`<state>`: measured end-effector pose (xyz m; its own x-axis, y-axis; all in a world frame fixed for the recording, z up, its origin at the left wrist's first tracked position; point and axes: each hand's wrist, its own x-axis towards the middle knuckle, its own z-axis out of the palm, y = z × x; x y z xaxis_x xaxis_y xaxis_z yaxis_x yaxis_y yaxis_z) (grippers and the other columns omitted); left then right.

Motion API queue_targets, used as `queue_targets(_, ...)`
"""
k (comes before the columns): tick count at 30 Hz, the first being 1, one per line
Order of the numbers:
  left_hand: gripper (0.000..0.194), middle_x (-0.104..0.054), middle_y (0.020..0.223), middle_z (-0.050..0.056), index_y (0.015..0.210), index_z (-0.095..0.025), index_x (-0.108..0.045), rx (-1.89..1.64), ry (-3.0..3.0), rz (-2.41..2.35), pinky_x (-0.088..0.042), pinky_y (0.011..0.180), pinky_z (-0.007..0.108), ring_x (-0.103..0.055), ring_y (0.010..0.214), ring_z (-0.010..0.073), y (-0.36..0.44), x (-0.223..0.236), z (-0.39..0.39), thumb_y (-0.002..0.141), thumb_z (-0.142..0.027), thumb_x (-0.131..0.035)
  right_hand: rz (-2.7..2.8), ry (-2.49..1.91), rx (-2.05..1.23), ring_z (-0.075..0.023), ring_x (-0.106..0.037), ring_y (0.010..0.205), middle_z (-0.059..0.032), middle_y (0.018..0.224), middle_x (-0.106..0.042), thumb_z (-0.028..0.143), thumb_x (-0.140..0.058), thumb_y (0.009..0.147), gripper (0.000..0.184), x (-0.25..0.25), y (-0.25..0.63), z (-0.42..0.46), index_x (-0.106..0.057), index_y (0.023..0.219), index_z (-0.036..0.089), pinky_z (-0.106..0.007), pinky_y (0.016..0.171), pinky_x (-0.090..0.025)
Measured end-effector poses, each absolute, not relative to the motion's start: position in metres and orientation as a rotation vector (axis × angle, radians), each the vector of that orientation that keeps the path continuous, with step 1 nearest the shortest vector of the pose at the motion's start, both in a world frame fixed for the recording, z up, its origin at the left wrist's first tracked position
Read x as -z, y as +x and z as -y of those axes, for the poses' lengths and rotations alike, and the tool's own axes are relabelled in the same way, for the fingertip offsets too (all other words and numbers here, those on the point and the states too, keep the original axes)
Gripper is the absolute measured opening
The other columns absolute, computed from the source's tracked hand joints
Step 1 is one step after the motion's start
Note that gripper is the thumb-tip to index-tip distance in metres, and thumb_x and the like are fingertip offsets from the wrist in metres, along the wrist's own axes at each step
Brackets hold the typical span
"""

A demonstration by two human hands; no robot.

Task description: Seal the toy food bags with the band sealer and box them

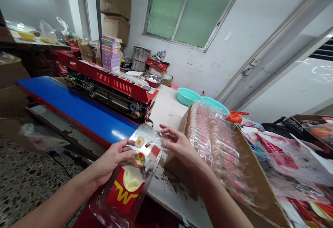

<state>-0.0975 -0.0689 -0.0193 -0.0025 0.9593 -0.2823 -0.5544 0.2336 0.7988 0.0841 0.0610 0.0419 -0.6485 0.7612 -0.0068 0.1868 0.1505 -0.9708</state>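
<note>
My left hand (pixel 116 160) is closed on the left edge of a clear plastic package (pixel 149 136), its thumb lying over the front. Inside the package are a toy french fries carton (pixel 125 193), red with a yellow W, a toy fried egg (pixel 139 141), a round pizza-like piece (pixel 139 159) and a red-and-white block (pixel 154 152). At the package's upper right corner is my right hand (pixel 179 146), fingers apart and loosely bent. Whether its fingertips touch the plastic is hard to tell.
A red sealing machine (pixel 117 86) with a blue conveyor belt (pixel 78 106) stands ahead on the left. To the right, a cardboard box (pixel 249 165) holds rows of clear-wrapped packages (pixel 208 131). Turquoise basins (pixel 188 96) stand behind it. Plastic bags (pixel 286 155) are heaped at far right.
</note>
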Motion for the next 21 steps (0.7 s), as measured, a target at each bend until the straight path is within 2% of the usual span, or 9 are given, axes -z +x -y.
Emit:
queue_targets(2,0.045,-0.067,0.099,0.014,0.111,-0.015,-0.048,-1.283,0.565,-0.947,-0.052,0.072,0.034,-0.067,0.077,0.0229,-0.100,0.021,0.071,0.074,-0.028,-0.071,1.855,-0.943,-1.680,-0.0215,-0.062,0.093,-0.0101,0.122,-0.058,0.041,-0.082,0.056,0.036,-0.037,0.085,-0.057,-0.062,0.074,0.016,-0.030,0.074,-0.049)
queue_targets(5,0.042,-0.066,0.099,0.013,0.110,-0.015,-0.047,-1.234,0.585,-0.946,-0.052,0.073,0.033,-0.067,0.081,0.0233,-0.101,0.023,0.074,0.076,-0.028,-0.069,1.662,-1.018,-1.843,-0.0206,-0.065,0.080,-0.0107,0.099,-0.068,0.042,-0.081,0.058,0.036,-0.028,0.081,-0.056,-0.058,0.065,0.014,-0.032,0.070,-0.051)
queue_targets(7,0.044,-0.065,0.102,0.012,0.113,-0.017,-0.045,-1.230,0.588,-0.952,-0.052,0.075,0.034,-0.066,0.086,0.0239,-0.100,0.022,0.074,0.077,-0.029,-0.067,1.598,-1.042,-1.832,-0.0197,-0.066,0.075,-0.0092,0.087,-0.070,0.042,-0.082,0.057,0.036,-0.026,0.077,-0.057,-0.061,0.065,0.014,-0.033,0.072,-0.052)
queue_targets(10,0.057,-0.061,0.111,0.010,0.121,-0.024,-0.037,-1.321,0.674,-1.099,-0.052,0.075,0.033,-0.064,0.092,0.0239,-0.097,0.020,0.067,0.074,-0.030,-0.069,1.631,-1.057,-1.737,-0.0173,-0.064,0.070,-0.0072,0.074,-0.069,0.041,-0.083,0.055,0.034,-0.026,0.070,-0.056,-0.065,0.064,0.013,-0.030,0.069,-0.051)
queue_targets(12,0.062,-0.059,0.113,0.008,0.122,-0.027,-0.033,-1.392,0.778,-1.248,-0.053,0.071,0.032,-0.064,0.091,0.0233,-0.095,0.020,0.060,0.072,-0.029,-0.069,1.686,-1.063,-1.662,-0.0144,-0.061,0.064,-0.0070,0.073,-0.069,0.041,-0.082,0.056,0.033,-0.027,0.065,-0.053,-0.068,0.065,0.013,-0.028,0.064,-0.048)
queue_targets(16,0.053,-0.061,0.101,0.005,0.120,-0.025,-0.035,-1.453,0.812,-1.347,-0.051,0.057,0.027,-0.063,0.071,0.0175,-0.096,0.026,0.052,0.075,-0.029,-0.063,1.719,-1.055,-1.562,-0.0125,-0.056,0.060,-0.0059,0.070,-0.069,0.041,-0.079,0.060,0.030,-0.028,0.063,-0.050,-0.070,0.067,0.014,-0.026,0.060,-0.045)
queue_targets(19,0.063,-0.060,0.105,0.005,0.127,-0.026,-0.033,-1.476,0.727,-1.229,-0.052,0.064,0.028,-0.063,0.075,0.0164,-0.099,0.025,0.052,0.074,-0.029,-0.067,1.706,-1.063,-1.554,-0.0130,-0.055,0.060,-0.0051,0.065,-0.067,0.041,-0.079,0.060,0.029,-0.030,0.066,-0.051,-0.070,0.066,0.014,-0.027,0.061,-0.044)
queue_targets(21,0.066,-0.060,0.107,0.007,0.130,-0.025,-0.035,-1.438,0.655,-1.124,-0.052,0.069,0.030,-0.063,0.082,0.0176,-0.103,0.019,0.049,0.074,-0.034,-0.068,1.710,-1.062,-1.557,-0.0138,-0.057,0.063,-0.0065,0.070,-0.069,0.041,-0.080,0.059,0.029,-0.032,0.067,-0.051,-0.071,0.066,0.014,-0.027,0.063,-0.045)
